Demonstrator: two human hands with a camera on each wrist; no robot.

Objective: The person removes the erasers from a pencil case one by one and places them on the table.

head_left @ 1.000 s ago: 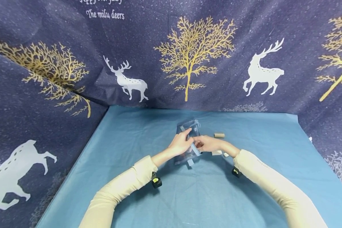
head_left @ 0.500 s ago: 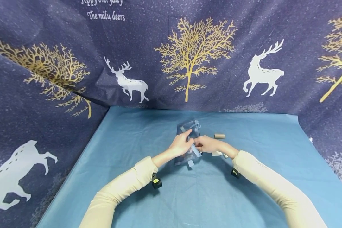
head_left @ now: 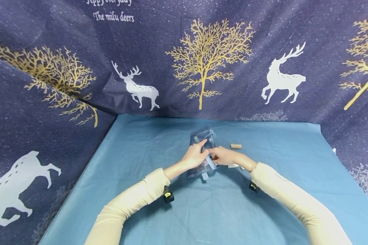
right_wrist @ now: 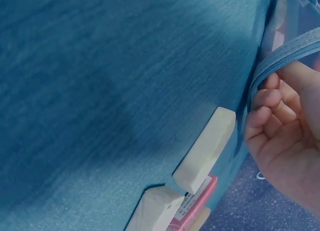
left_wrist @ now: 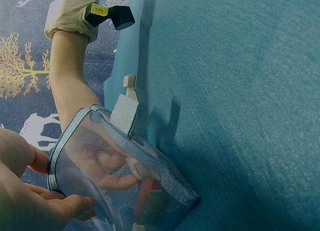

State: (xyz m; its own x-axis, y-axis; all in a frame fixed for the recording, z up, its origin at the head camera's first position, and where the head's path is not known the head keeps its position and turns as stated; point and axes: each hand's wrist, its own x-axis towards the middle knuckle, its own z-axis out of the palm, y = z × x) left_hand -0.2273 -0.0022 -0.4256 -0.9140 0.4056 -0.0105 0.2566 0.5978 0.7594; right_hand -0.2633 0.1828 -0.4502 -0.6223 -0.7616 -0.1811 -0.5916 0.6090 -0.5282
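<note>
A bluish see-through mesh zipper pouch (head_left: 199, 172) lies slanted in front of me, with a pale fabric tab (left_wrist: 125, 113) at its end. My left hand (head_left: 194, 156) pinches the edge of its opening between thumb and fingers. At the same opening is my right hand (head_left: 223, 155), its index finger reaching past the zipper (right_wrist: 285, 58) and its other fingers curled by the edge. Through the mesh, the left wrist view shows right-hand fingers and a small red and green piece (left_wrist: 156, 193). I cannot tell whether the right fingers hold anything inside.
A tan cylinder (head_left: 235, 146) lies on the blue cloth (head_left: 273, 153) beyond the right wrist. Two off-white blocks (right_wrist: 206, 151) and a pink-edged item with a printed label (right_wrist: 197, 203) lie beside the right hand. A dark patterned curtain (head_left: 178, 85) rises behind the table.
The right hand's fingers shift slightly at the pouch opening. The left hand and the pouch stay where they were.
</note>
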